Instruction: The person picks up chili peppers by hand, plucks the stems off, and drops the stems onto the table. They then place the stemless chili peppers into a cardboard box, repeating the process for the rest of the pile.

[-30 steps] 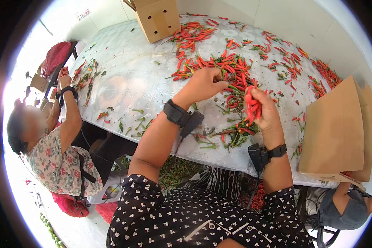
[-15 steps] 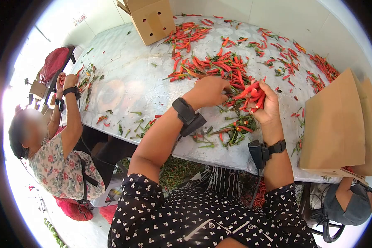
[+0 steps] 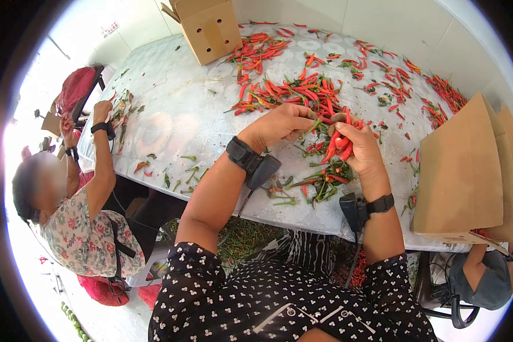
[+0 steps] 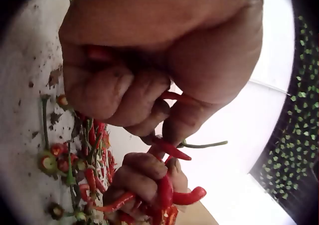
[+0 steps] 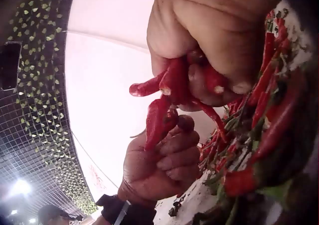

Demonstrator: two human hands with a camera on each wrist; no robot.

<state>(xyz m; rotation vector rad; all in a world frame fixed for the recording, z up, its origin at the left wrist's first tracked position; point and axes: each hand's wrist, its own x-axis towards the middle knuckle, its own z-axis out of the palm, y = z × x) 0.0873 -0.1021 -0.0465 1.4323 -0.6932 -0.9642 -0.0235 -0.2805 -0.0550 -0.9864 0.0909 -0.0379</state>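
My left hand (image 3: 280,126) is at the middle of the table, close to my right hand. Its thumb and fingertips pinch a red chili pepper (image 4: 172,150) with a thin green stem (image 4: 207,145). Another bit of red shows inside its curled fingers in the left wrist view. My right hand (image 3: 367,151) grips a bunch of red chili peppers (image 3: 342,143), which stick out between thumb and fingers. Pale stemless ends show on some of them in the right wrist view. Beyond both hands lies a pile of red chilies (image 3: 308,93).
An upright cardboard box (image 3: 208,34) stands at the back, and a larger one (image 3: 459,171) at the right. Green stems and scraps (image 3: 328,185) lie near the table's front edge. At the left another person (image 3: 91,228) works; part of someone else (image 3: 484,279) shows at lower right.
My left hand moved right and towards me, then back left, and a green stem now shows at its fingertips. My right hand keeps its bunch. The other person's hands have moved apart.
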